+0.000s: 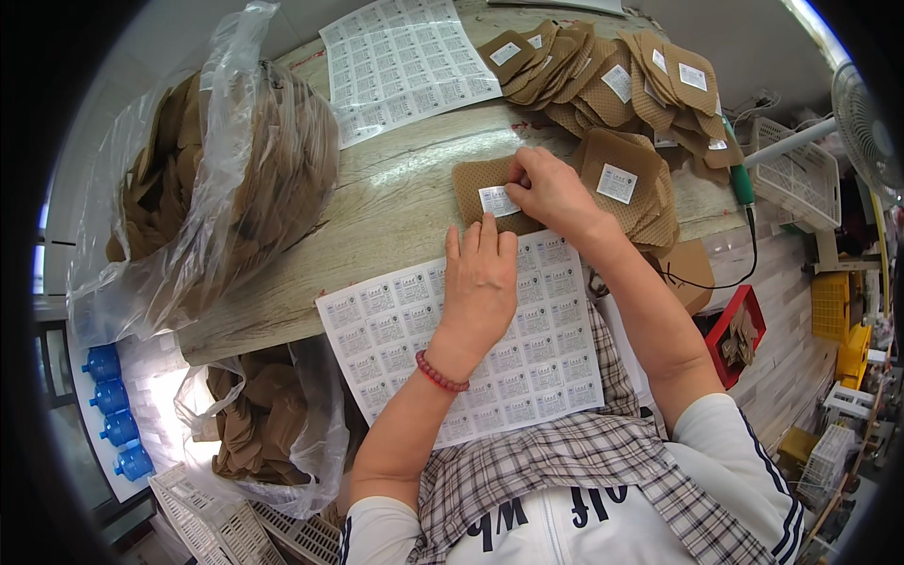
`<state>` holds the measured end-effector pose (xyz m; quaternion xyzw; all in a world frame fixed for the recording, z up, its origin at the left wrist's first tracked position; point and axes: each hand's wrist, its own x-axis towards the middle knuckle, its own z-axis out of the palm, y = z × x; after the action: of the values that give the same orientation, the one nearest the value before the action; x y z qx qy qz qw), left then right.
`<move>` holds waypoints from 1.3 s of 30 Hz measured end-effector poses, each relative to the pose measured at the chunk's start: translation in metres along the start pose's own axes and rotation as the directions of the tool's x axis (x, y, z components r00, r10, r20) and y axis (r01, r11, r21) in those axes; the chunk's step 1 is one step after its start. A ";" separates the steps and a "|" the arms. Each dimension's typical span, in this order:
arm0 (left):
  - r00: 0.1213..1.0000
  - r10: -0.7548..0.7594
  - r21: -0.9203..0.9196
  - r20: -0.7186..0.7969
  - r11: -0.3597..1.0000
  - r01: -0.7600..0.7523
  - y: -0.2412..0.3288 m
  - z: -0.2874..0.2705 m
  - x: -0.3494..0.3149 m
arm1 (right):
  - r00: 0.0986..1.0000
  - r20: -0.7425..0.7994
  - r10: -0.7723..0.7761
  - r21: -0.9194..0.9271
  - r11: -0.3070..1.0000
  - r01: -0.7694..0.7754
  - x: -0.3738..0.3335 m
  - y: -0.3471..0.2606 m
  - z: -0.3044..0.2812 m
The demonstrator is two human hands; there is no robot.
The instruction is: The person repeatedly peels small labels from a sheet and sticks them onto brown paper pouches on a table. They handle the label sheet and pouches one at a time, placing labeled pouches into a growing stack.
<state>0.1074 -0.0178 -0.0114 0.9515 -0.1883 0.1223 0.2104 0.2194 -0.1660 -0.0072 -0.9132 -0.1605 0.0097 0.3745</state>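
A brown textured pad [468, 182] with rounded corners lies flat on the table in front of me. On it sits a small white printed label [496, 201]. My right hand [556, 191] pinches the label's right end between thumb and fingertips, over the pad. My left hand [482, 282], palm down with its fingers stretched out, touches the label's lower edge with a fingertip. Beneath that hand a sheet of printed labels [541, 377] spreads over the table's near edge and my lap. Just right of the pad is a pile of labelled brown pads [603, 155].
More labelled pads [574, 61] are heaped at the far right, near a green-handled tool [742, 185]. Another label sheet [405, 61] lies at the back. A clear bag of brown pads [273, 141] stands left; a second bag [315, 414] sits below the table. A fan [866, 132] stands far right.
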 end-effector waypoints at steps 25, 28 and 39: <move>0.981 0.176 -0.064 0.080 0.983 -0.171 -0.037 -0.004 0.017 | 0.998 0.059 -0.016 -0.179 0.984 0.027 -0.015 0.005 -0.009; 0.981 0.182 -0.082 0.070 0.981 -0.176 -0.039 -0.002 0.017 | 0.997 0.083 0.000 -0.198 0.980 0.017 -0.015 0.005 -0.009; 0.977 0.198 -0.052 0.083 0.980 -0.194 -0.041 0.001 0.023 | 0.991 -0.134 -0.015 -0.108 0.994 0.001 -0.022 -0.009 -0.020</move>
<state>0.1448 0.0093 -0.0200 0.9278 -0.2930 0.0964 0.2097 0.1989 -0.1801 0.0109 -0.9300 -0.1388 -0.0621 0.3346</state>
